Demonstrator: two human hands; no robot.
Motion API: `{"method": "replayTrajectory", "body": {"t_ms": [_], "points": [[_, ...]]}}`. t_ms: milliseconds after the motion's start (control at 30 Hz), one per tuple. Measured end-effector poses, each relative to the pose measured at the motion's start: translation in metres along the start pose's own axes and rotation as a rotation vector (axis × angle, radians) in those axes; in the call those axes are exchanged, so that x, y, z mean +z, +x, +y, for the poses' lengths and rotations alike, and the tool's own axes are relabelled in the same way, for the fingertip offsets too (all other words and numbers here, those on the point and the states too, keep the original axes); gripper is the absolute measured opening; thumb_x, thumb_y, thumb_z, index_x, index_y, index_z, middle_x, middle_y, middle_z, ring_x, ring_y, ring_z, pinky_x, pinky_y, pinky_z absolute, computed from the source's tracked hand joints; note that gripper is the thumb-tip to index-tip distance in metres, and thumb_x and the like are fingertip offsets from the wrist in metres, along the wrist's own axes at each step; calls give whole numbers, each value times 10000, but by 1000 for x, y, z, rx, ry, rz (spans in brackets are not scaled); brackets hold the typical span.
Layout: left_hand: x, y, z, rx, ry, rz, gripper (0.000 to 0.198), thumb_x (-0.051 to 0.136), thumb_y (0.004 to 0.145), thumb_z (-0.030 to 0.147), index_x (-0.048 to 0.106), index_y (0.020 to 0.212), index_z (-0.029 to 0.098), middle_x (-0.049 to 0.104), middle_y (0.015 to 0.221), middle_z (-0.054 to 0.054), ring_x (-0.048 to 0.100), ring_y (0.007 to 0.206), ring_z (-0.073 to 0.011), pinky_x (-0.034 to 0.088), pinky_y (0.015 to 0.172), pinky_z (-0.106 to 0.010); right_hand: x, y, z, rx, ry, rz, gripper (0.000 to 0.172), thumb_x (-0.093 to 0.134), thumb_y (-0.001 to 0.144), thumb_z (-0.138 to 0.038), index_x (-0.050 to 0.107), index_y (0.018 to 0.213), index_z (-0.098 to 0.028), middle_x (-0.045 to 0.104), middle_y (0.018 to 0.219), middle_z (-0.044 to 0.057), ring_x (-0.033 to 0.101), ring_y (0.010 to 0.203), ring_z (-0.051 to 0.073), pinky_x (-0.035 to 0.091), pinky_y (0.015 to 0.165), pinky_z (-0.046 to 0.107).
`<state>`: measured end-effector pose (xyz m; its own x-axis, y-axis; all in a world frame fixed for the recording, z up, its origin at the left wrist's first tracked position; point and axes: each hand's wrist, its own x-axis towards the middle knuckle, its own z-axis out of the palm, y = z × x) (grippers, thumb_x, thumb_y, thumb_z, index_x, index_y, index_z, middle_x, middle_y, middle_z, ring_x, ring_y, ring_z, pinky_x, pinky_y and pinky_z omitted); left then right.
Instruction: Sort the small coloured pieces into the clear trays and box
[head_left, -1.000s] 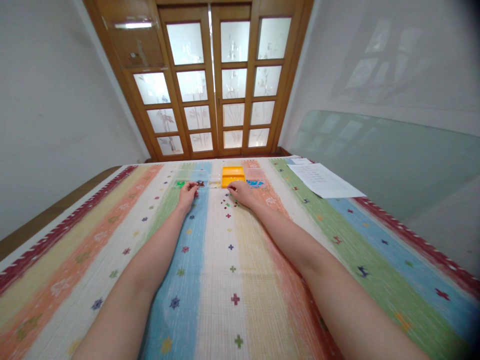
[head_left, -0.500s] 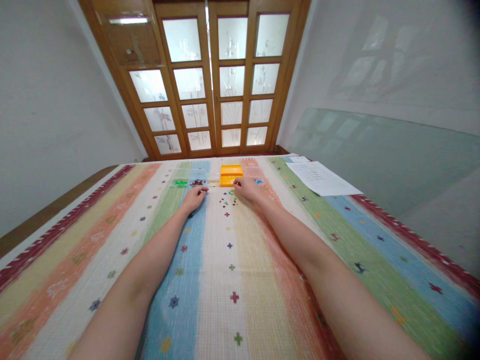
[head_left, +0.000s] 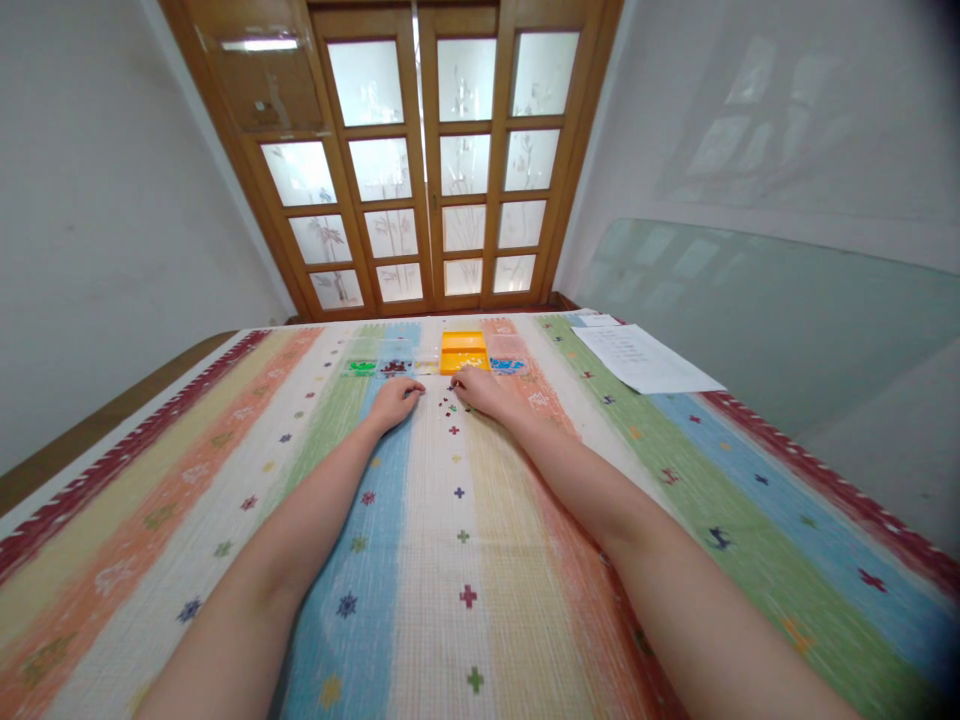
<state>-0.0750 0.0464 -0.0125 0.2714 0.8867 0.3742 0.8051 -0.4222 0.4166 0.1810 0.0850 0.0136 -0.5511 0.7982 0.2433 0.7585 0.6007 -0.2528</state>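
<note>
My left hand (head_left: pixel 396 403) rests near the tablecloth left of the scattered pieces, its thumb and fingers curled together. Anything between them is too small to make out. Opposite it, my right hand (head_left: pixel 481 393) is pinched just in front of an open yellow box (head_left: pixel 465 338), fingertips pointing left; what they may hold is hidden. Tiny loose dark red and green pieces (head_left: pixel 448 405) lie on the cloth between the hands. White bits (head_left: pixel 470 364) sit in the yellow box's front part.
Clear boxes hold green pieces (head_left: pixel 362 367), dark red pieces (head_left: pixel 396 367) and blue pieces (head_left: pixel 508 367) beside the yellow box. A printed paper sheet (head_left: pixel 645 358) lies at the back right of the striped tablecloth (head_left: pixel 435 560). Wooden glazed doors (head_left: pixel 427 150) stand beyond the table.
My right hand has moved from the yellow box's front edge left and toward me, over the loose pieces. My left hand has shifted slightly right and nearer to me.
</note>
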Motion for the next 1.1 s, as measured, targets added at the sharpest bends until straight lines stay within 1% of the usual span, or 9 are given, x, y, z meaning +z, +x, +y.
{"method": "replayTrajectory", "body": {"t_ms": [133, 233, 300, 400, 533, 600, 800, 933, 1100], "points": [[1, 0, 2, 40, 21, 3, 251, 571, 971, 240, 806, 1052, 209, 768, 1103, -86, 670, 1084, -261, 496, 1043, -424, 11, 2, -7, -102, 106, 36, 240, 588, 986, -124, 804, 1084, -165, 767, 1149, 127, 676, 1043, 234, 480, 935, 296], [2, -1, 4, 53, 28, 5, 254, 570, 973, 242, 805, 1063, 204, 763, 1107, -92, 669, 1087, -261, 502, 1042, -426, 18, 4, -6, -171, 238, 95, 304, 607, 970, -84, 767, 1212, -176, 747, 1256, 119, 672, 1126, 221, 485, 999, 309], [3, -2, 7, 66, 31, 1, 263, 565, 974, 239, 803, 1080, 200, 762, 1119, -95, 668, 1097, -261, 505, 1048, -429, 21, 5, -1, -171, 287, 144, 340, 603, 961, -63, 752, 1248, -171, 743, 1271, 125, 672, 1148, 220, 490, 1020, 327], [5, -4, 16, 112, 36, -3, 288, 564, 976, 240, 792, 1147, 197, 757, 1170, -100, 660, 1143, -265, 499, 1083, -440, 24, 6, 8, -139, 296, 180, 327, 605, 953, -64, 761, 1223, -161, 757, 1221, 129, 679, 1129, 230, 505, 1015, 353], [11, -4, 29, 236, 46, -46, 380, 565, 977, 229, 736, 1316, 215, 698, 1381, -96, 597, 1311, -265, 438, 1186, -460, 25, 7, 16, -131, 288, 180, 300, 608, 963, -91, 767, 1209, -158, 764, 1203, 128, 686, 1106, 232, 512, 1007, 358], [14, -4, 31, 272, 65, -86, 389, 533, 998, 227, 732, 1332, 226, 679, 1430, -85, 571, 1358, -259, 412, 1215, -466, 24, 7, 17, -126, 280, 181, 279, 600, 974, -104, 774, 1187, -147, 766, 1195, 133, 689, 1093, 232, 512, 1004, 356], [14, -5, 27, 222, 91, -81, 398, 483, 1031, 245, 736, 1336, 208, 710, 1392, -87, 607, 1314, -246, 427, 1205, -442, 18, 4, 17, -86, 253, 180, 258, 595, 973, -115, 801, 1119, -166, 777, 1160, 109, 691, 1068, 219, 506, 992, 330], [10, -5, 25, 198, 85, -104, 427, 470, 1006, 184, 743, 1331, 232, 715, 1389, -65, 610, 1309, -228, 422, 1209, -424, 14, 2, 17, -44, 232, 175, 240, 604, 978, -144, 806, 1105, -170, 784, 1145, 100, 694, 1049, 214, 504, 964, 307], [11, -4, 23, 187, 79, -102, 434, 458, 1006, 176, 743, 1331, 208, 698, 1407, -92, 593, 1323, -248, 422, 1207, -443, 16, 1, 18, -53, 218, 148, 251, 591, 998, -179, 804, 1130, -175, 787, 1156, 97, 698, 1039, 218, 501, 948, 313]]}}
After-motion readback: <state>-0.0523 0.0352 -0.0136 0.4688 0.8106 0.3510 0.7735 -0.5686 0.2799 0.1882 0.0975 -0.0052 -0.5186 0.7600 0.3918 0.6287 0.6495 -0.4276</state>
